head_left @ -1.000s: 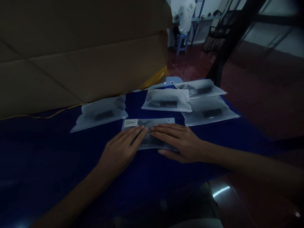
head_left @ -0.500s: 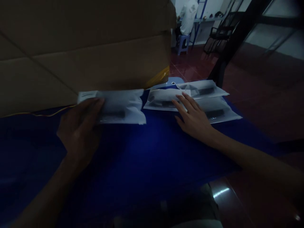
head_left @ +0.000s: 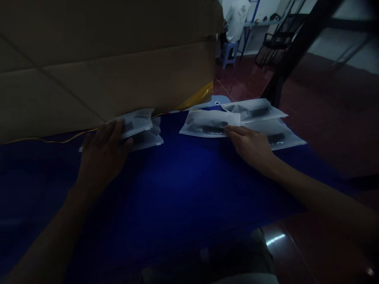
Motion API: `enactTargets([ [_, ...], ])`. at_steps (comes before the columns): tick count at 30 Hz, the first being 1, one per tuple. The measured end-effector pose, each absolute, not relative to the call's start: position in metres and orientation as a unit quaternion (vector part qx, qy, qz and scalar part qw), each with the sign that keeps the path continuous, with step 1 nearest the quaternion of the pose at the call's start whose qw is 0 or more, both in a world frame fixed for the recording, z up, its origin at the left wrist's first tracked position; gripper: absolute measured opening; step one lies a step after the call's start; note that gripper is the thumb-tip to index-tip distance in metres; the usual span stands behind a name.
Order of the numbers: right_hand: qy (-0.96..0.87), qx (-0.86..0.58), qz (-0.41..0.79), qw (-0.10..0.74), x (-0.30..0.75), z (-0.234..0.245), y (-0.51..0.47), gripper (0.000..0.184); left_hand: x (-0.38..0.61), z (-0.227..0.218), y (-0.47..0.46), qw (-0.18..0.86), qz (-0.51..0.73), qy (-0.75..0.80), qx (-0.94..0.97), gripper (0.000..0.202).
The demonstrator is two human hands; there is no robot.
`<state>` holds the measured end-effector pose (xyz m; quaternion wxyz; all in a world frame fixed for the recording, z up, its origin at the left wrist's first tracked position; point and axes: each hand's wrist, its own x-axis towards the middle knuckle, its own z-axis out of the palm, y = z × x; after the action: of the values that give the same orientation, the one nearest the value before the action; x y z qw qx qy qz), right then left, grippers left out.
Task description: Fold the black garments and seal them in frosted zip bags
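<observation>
My left hand point(head_left: 105, 148) lies over two frosted zip bags at the left, thumb spread from the fingers. Its fingertips rest on the upper bag point(head_left: 137, 119), which partly covers the lower bag point(head_left: 148, 138). At the centre, my right hand point(head_left: 251, 146) pinches the right edge of another frosted zip bag point(head_left: 204, 118) with a dark item inside. Behind and right of that hand lie two more such bags, a far bag point(head_left: 248, 110) and a near bag point(head_left: 288, 134), overlapping. All rest on a blue table surface point(head_left: 177, 189).
A large cardboard box point(head_left: 118, 71) stands along the back left, with yellow tape point(head_left: 198, 96) at its lower corner. A dark slanted post point(head_left: 296, 51) rises at the right. Farther off, a person point(head_left: 237, 19) sits on a blue stool point(head_left: 229, 53) near a black chair point(head_left: 275, 39).
My left hand has moved its bag back and down onto another bag, and its thumb is now apart. My right hand's spread fingers have drawn together at the middle bag's edge.
</observation>
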<state>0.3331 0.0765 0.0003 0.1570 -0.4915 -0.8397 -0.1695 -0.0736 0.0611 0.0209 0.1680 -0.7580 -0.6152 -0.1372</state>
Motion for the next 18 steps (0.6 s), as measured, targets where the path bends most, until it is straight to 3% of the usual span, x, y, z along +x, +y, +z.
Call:
enactTargets([
  [4,-0.865,-0.391,-0.208,0.237,0.327,0.002,0.072,0.022,-0.061,0.021,0.056,0.185,-0.172,-0.592,-0.765,0.061],
  [8,-0.886,-0.245,-0.22,0.327,0.312,0.005,0.058,0.011,-0.029,0.027,0.04,0.168,-0.217,-0.474,-0.837,0.059],
  [12,-0.896,-0.152,-0.185,0.375,0.296,0.005,0.039,0.006,0.008,0.03,0.014,0.137,-0.218,-0.3,-0.919,0.04],
  [18,-0.891,-0.078,-0.174,0.413,0.284,0.002,0.024,0.012,0.022,0.024,0.001,0.122,-0.274,-0.222,-0.928,0.021],
])
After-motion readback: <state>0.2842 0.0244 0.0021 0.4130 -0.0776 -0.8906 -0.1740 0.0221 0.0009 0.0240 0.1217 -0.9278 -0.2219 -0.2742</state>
